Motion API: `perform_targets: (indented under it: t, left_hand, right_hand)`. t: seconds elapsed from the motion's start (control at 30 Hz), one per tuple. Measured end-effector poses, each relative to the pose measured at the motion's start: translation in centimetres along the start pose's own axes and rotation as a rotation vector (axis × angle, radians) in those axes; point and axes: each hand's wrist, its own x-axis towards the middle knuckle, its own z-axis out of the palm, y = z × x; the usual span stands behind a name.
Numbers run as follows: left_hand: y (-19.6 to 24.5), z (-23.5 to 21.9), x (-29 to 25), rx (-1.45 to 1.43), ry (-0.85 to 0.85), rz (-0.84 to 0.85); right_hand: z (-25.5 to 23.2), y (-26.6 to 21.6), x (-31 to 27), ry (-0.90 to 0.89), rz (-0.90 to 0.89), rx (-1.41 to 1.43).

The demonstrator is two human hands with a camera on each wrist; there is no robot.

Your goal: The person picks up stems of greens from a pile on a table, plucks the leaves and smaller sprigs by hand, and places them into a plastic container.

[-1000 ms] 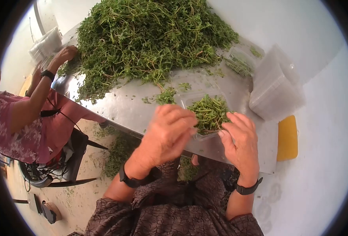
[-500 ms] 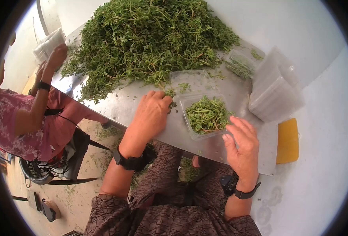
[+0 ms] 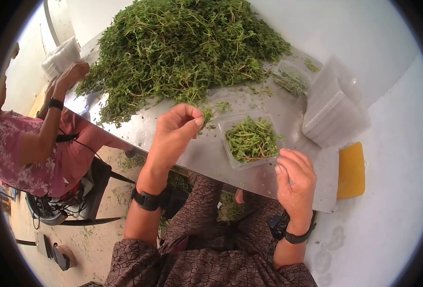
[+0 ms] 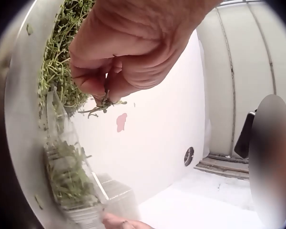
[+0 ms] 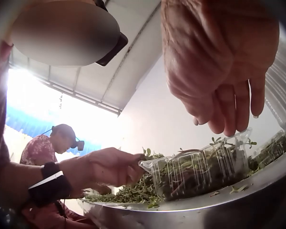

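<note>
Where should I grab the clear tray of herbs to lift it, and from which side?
Probably by the near rim of the clear tray, from the right hand side: it sits open-topped near the table edge, its far side crowded by the herb pile.

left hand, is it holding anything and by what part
The left hand pinches a small herb sprig by its stem end between thumb and fingertips; the leafy end hangs free.

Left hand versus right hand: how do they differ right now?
The left hand is raised off the table with fingers curled, pinching a small herb sprig; the right hand holds nothing, its fingers relaxed. The left hand sits between the herb pile and the tray, left of the tray; the right hand hangs at the tray's near right corner by the table edge. Both wear a black wristband.
</note>
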Motion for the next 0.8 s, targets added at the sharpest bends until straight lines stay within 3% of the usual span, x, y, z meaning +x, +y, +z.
perform_targets:
  t: [0.13, 0.27, 0.33, 0.37, 0.5, 0.57, 0.8]
  left_hand:
    - [1.5, 2.1, -1.0, 0.028, -0.032, 0.03]
    - [0.9, 4.0, -1.3, 0.013, -0.177, 0.093]
    - [1.3, 4.6, -1.3, 0.373, -0.23, 0.326]
    - [1.1, 4.3, -1.2, 0.407, -0.276, 0.352]
    - [1.8, 3.6, -1.8, 0.377, -0.297, 0.275]
    - [2.1, 3.2, -1.9, 0.442, -0.226, 0.316]
    - [1.1, 3.7, -2.2, 0.593, -0.244, 0.479]
  right_hand:
    - [0.1, -0.3, -0.1, 0.015, 0.013, 0.0]
    - [0.0, -0.5, 0.0, 0.025, 0.015, 0.001]
    - [-0.1, -0.5, 0.0, 0.025, 0.013, -0.003]
    - [-0.1, -0.4, 0.0, 0.029, 0.01, -0.006]
    - [-0.3, -0.3, -0.2, 0.04, 0.021, 0.002]
    - [-0.2, -0.4, -0.1, 0.042, 0.014, 0.002]
    - [0.2, -1.8, 1.3, -0.014, -0.067, 0.022]
